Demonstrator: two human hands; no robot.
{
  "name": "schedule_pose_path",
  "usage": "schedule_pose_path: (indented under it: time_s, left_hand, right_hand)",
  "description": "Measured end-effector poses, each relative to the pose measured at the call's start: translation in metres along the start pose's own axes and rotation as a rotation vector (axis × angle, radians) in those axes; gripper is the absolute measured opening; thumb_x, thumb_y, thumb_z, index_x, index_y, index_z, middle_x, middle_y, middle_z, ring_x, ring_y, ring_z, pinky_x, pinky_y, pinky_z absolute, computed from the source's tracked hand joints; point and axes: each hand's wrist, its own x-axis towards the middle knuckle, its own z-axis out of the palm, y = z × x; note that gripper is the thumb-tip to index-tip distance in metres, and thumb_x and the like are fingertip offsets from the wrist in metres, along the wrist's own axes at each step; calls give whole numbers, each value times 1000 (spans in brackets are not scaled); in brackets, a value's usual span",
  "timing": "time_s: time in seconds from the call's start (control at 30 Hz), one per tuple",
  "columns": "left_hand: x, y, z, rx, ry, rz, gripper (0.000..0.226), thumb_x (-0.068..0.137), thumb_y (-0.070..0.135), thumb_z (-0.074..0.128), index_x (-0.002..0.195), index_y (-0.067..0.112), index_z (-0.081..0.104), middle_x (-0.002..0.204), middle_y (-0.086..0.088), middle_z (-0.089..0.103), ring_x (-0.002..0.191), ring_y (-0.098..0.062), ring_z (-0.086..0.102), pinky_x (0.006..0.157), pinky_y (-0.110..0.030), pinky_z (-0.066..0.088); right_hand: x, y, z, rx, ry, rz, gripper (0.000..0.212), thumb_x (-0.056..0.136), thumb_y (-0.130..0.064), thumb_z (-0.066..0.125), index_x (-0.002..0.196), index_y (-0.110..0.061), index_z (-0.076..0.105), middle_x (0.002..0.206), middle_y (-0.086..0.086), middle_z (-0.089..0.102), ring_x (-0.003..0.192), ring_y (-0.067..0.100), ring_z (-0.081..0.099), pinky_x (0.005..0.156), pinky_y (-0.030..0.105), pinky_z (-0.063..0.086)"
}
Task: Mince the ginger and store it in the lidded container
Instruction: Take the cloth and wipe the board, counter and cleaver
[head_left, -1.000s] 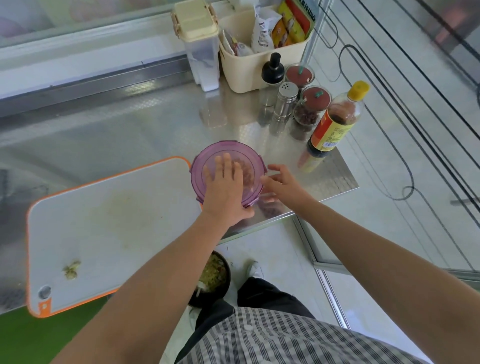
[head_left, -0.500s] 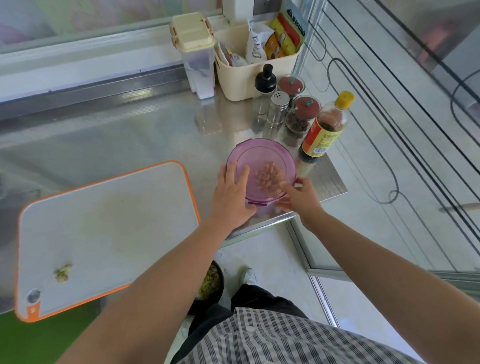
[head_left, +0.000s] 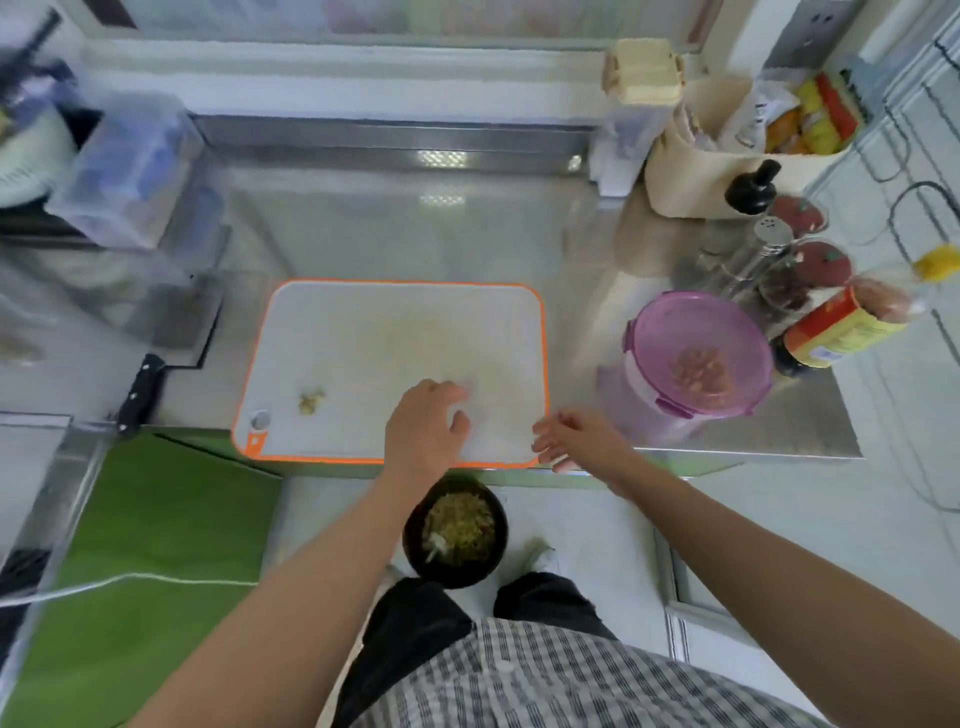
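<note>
The container (head_left: 696, 338) sits lid on, right of the cutting board (head_left: 395, 332), tucked out of the way; I take the bits inside for ginger (head_left: 701, 371). I see both hands empty: left hand (head_left: 428, 428) loosely curled over the board, right hand (head_left: 574, 439) spread at its corner, probably to tidy.

A shirt (head_left: 545, 675) checked in grey, black and white is worn over dark trousers (head_left: 415, 623). A pale shoe (head_left: 540, 558) is glimpsed below. The left hand (head_left: 428, 426), the right hand (head_left: 582, 439) and both forearms are left uncovered.
</note>
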Motion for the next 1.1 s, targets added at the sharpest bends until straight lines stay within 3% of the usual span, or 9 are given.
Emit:
schedule_pose_path:
  time_s: [0.07,0.13,0.23,0.37,0.5,0.7,0.83,0.93,1.1]
  left_hand:
    - [-14,-44,-23,-7,44,-123,26,89,18,54,112,18,65,110,-5,60,107,-24,55,91,-38,45]
    - [-29,-85,-46,1,109,-233,26,86,15,56,110,14,66,113,-10,59,108,-28,54,91,-38,44]
    - [-45,-138,-74,19,191,-280,32,83,6,58,115,5,63,122,-20,54,110,-36,52,93,-39,41]
    - [-41,-181,-95,22,101,-209,38,84,1,54,121,0,57,119,-21,52,112,-35,48,93,-35,36]
    - [-13,-190,-99,34,-24,-117,58,86,2,53,142,10,39,120,-21,46,114,-34,45,94,-33,35]
    - [12,-182,-88,231,-80,28,65,87,5,55,147,24,34,118,-16,40,108,-31,42,88,-38,43]
    - [20,-182,-78,127,-26,32,41,88,6,52,127,19,55,105,-13,45,99,-30,45,82,-45,46]
    - [28,-178,-74,90,-14,16,24,89,18,45,102,9,64,101,-13,52,92,-29,49,81,-38,44]
    - [30,-167,-74,111,31,78,18,80,-5,55,90,3,68,92,-17,55,80,-32,55,67,-36,40]
  right_hand:
    - [13,-15,41,-140,76,-199,21,92,-5,50,87,-23,59,92,1,62,77,15,58,63,23,49]
    - [23,-21,78,-370,98,-371,26,88,-8,55,106,-26,61,122,-1,57,107,16,54,89,32,46]
    - [37,-21,124,-676,29,-443,50,89,-17,57,137,-22,46,153,2,29,137,22,30,110,39,27]
    - [43,-14,158,-881,156,-381,54,88,-19,57,141,-20,42,155,3,24,139,25,27,109,41,27]
    - [42,-17,167,-879,266,-356,51,87,-17,57,137,-18,46,153,3,29,138,25,28,108,42,27]
    - [36,-3,172,-1008,297,-294,76,83,-35,66,148,-29,27,159,-1,10,147,21,7,115,42,11]
    - [41,-1,167,-1020,317,-328,76,81,-34,70,146,-30,31,159,-2,16,146,20,12,113,42,16]
    - [42,1,160,-1007,309,-361,76,78,-37,72,144,-32,34,157,-3,20,145,20,15,111,41,18]
    - [45,3,154,-991,306,-425,76,75,-42,74,142,-31,40,155,-2,26,142,23,22,110,40,20]
